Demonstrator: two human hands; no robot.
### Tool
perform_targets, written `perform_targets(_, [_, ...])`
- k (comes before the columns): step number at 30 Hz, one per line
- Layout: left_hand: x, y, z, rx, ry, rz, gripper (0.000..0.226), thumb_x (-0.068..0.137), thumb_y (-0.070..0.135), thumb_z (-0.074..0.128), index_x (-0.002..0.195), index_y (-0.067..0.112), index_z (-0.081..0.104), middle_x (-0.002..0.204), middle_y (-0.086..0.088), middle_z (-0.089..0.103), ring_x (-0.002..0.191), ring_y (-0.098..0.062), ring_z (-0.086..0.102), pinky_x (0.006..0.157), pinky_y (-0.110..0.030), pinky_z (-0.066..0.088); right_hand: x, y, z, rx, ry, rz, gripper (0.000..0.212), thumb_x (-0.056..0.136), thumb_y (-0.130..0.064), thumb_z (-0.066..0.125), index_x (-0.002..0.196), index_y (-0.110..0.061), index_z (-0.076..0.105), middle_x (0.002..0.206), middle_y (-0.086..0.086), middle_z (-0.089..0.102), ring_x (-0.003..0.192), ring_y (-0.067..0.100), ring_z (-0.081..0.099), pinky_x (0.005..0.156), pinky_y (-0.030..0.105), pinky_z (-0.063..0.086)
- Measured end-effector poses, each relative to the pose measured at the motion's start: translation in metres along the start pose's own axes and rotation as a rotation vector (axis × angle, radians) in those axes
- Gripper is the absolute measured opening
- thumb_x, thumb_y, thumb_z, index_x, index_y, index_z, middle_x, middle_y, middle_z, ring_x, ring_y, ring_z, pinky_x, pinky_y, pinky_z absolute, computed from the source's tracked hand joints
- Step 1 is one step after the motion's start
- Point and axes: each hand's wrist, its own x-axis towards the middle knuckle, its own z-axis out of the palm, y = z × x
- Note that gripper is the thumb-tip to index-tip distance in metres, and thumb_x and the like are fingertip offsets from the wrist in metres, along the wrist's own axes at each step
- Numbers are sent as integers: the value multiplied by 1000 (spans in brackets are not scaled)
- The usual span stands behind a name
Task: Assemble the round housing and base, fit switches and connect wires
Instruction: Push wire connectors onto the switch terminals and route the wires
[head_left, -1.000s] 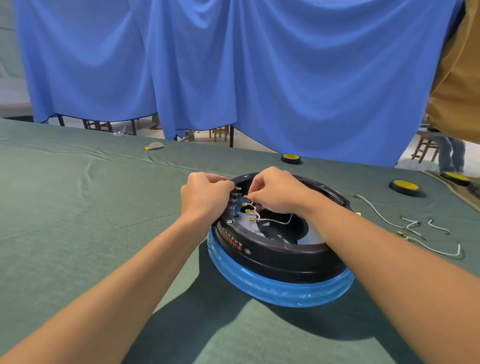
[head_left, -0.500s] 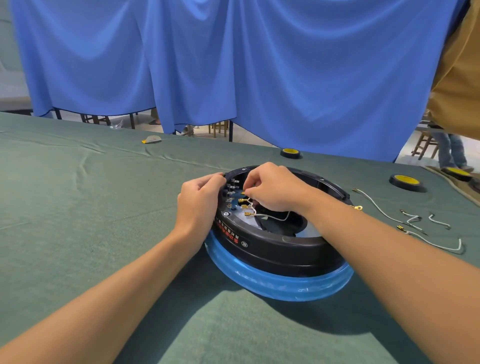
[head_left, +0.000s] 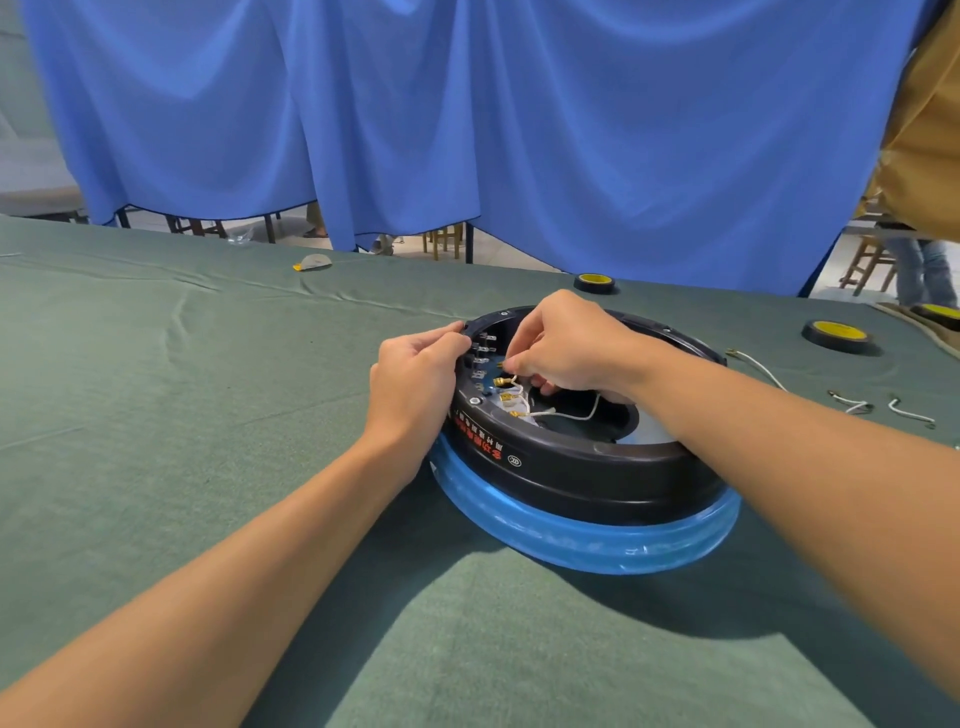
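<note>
A round black housing (head_left: 582, 467) sits on a blue ring base (head_left: 587, 540) on the green table. Along its inner left wall stands a row of switch terminals (head_left: 480, 353). My left hand (head_left: 415, 384) grips the housing's left rim, fingers curled over the edge. Inside the housing my right hand (head_left: 566, 343) pinches a white wire (head_left: 571, 415) with brass connectors close to the terminals. The wire's far end loops over the central opening.
Loose white wires (head_left: 852, 402) lie on the cloth to the right. Three black-and-yellow tape rolls (head_left: 836, 335) sit near the far edge. A small grey object (head_left: 314, 261) lies at the back left. Blue curtains hang behind; a person stands at far right.
My left hand slid from above the terminals to the outside of the housing's left rim. My right hand stays at the terminals with the wire. The view has tilted slightly.
</note>
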Motion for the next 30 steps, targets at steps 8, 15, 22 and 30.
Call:
perform_targets(8, [4,-4,1,-11,14,-4,30,66,34,61,90,27,77,105,-4,76,108,-28,67,102,-50,49,6,0,2,81,49,19,8,90,-11,68,83,-13,70,78,6,68,72,16,65,62,24,55])
perform_targets(15, [2,-3,2,-29,21,9,25,67,34,61,82,27,79,108,-11,74,110,-34,65,102,-54,47,6,-1,4,44,52,9,6,90,-12,66,90,-11,71,80,5,68,77,17,65,75,33,58])
perform_targets(22, [0,-3,1,1,23,21,36,69,33,59,93,17,80,98,-14,75,100,-37,68,96,-57,50,3,0,4,32,33,1,8,91,-11,65,85,-12,69,78,5,65,77,18,64,76,33,58])
perform_targets(30, [-2,-1,1,18,15,23,31,70,33,58,85,17,81,96,-15,75,98,-40,68,94,-59,51,5,0,6,4,47,-18,16,90,-12,66,75,-18,68,87,4,68,91,22,63,75,31,53])
